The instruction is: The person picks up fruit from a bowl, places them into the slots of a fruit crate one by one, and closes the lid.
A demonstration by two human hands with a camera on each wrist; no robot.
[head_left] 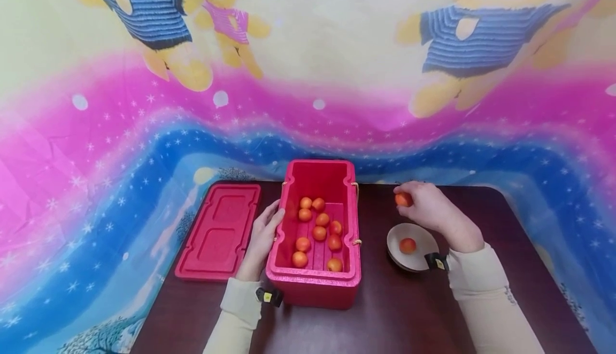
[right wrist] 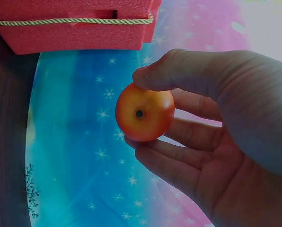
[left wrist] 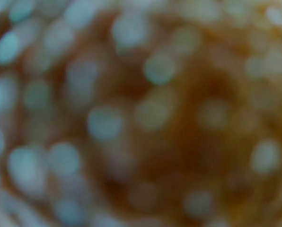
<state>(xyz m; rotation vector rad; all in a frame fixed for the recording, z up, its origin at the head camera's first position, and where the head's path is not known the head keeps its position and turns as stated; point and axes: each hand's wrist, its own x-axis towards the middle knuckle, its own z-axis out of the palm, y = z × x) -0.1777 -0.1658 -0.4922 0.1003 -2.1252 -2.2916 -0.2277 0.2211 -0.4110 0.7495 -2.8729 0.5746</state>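
My right hand (head_left: 430, 207) pinches a small orange-red apple (right wrist: 145, 113) between thumb and fingertips, a dark dot at the fruit's middle. It is raised over the far side of a pale bowl (head_left: 394, 231), in which one similar apple (head_left: 407, 245) lies. Along the outer left wall of an open red foam box (head_left: 317, 290), my left hand (head_left: 262, 236) rests with fingers extended and thumb at the rim. Several apples (head_left: 319, 233) lie on the box's floor. The left wrist view is a brown blur with pale spots.
A red lid (head_left: 216, 231) lies flat on the dark table (head_left: 375, 322), left of the box. Thin cord handles (right wrist: 74, 21) run along the box's side. A patterned cloth (head_left: 317, 76) with bears and snowflakes hangs behind and around the table.
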